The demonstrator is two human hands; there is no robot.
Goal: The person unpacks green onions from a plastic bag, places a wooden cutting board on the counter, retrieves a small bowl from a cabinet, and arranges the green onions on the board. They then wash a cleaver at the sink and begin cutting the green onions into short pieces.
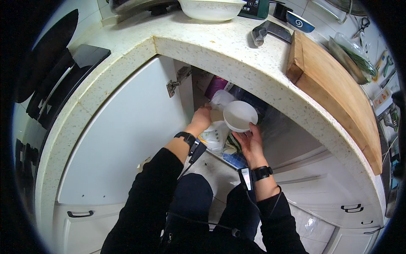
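My right hand holds a white bowl by its near rim and side, the bowl's mouth tipped up towards me. To the left, my left hand reaches into the open corner cabinet, beside a beige surface and a translucent plastic bag. Its fingertips are partly hidden, so whether they grip anything is unclear. Below the hands, a white plastic bag with printing lies in the cabinet. A purple package stands deeper inside.
The cabinet door stands open at left on a metal hinge. A speckled countertop curves overhead. On it are a large patterned bowl, a cleaver, a thick wooden board and a blue bowl.
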